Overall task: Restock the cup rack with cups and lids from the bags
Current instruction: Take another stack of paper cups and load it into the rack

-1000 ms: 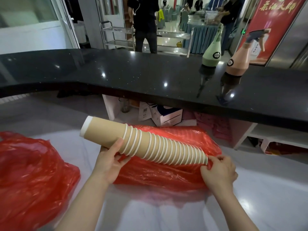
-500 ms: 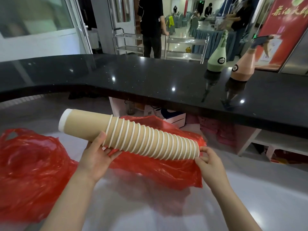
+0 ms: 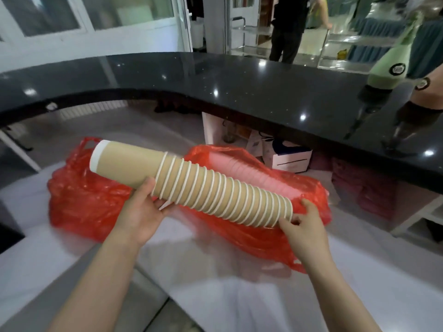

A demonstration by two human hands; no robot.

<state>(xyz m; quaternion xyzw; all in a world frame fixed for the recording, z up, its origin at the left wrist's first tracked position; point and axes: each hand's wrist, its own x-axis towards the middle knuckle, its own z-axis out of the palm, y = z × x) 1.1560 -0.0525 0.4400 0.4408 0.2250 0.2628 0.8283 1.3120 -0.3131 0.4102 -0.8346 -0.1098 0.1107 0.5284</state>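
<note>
Cradling the stack of paper cups (image 3: 191, 183) from below, the left hand (image 3: 139, 212) has its thumb up against the brown sleeve where the white rims begin, fingers curled under it. At the other end the right hand (image 3: 304, 226) has its grip on the wide mouth of the stack, fingertips pinching the last rim. The stack lies nearly level in the centre of the frame, raised clear of the surface, its white base pointing to the upper left and its open end to the lower right.

Right behind it sits a red plastic bag (image 3: 263, 233), mouth gaping, with another row of cups (image 3: 242, 171) showing pale inside. A second red bag (image 3: 81, 200) slumps at the left, partly hidden by the stack. Both rest on a pale white counter (image 3: 239, 303) running across the bottom of the frame.

Above that curves a glossy black bar top (image 3: 215, 87), speckled with light reflections. At the upper right a green spray bottle (image 3: 393, 68) stands on it, a pinkish bottle (image 3: 429, 92) beside it at the edge. Beyond, a person in dark clothes (image 3: 290, 27) stands by a steel trolley (image 3: 254, 34); white-framed windows fill the upper left.
</note>
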